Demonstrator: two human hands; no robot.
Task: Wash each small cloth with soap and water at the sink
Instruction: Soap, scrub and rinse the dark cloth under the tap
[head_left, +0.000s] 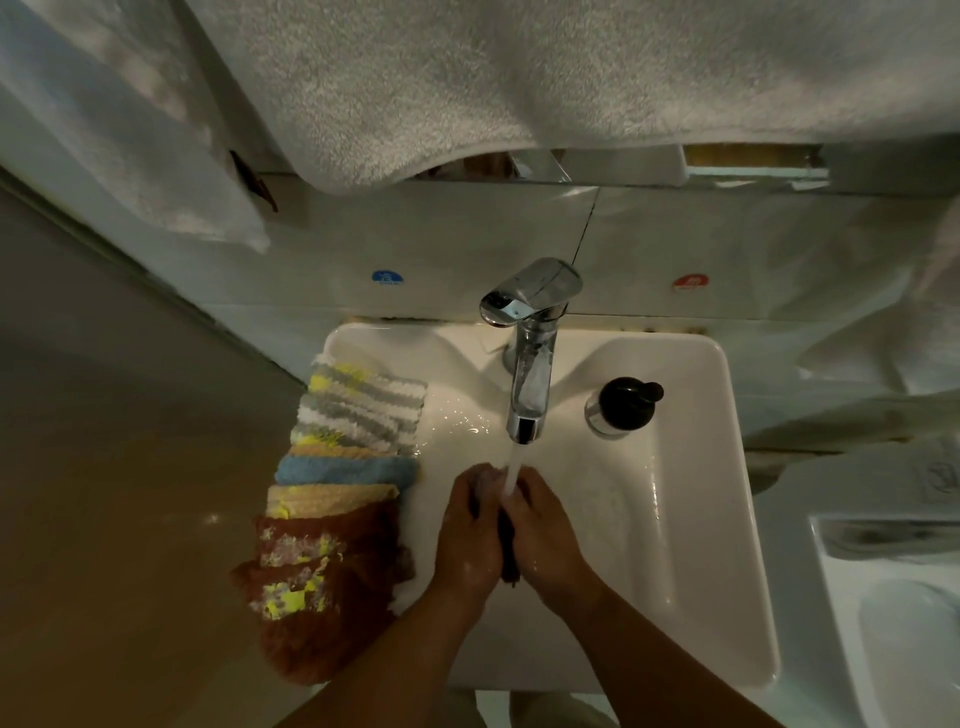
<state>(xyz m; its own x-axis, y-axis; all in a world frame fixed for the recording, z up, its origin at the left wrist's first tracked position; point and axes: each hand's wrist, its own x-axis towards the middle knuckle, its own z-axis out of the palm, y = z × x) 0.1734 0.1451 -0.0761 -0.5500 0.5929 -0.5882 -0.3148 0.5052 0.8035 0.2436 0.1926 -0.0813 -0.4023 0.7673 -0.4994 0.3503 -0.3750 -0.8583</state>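
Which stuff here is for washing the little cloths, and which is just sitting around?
For the job: dark cloth gripped by left hand and right hand, running tap, sink, soap bottle, pile of cloths on the sink's left rim.
Just there: white towel hanging above, blue sticker and red sticker on the wall.

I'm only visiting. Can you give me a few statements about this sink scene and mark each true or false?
1. Water runs from the tap. True.
2. The left hand and right hand hold a dark cloth under the stream. True.
3. The pile of cloths lies on the right side of the sink. False: it lies on the left rim.
4. The soap bottle lies tipped over in the basin. False: it stands upright, right of the tap.
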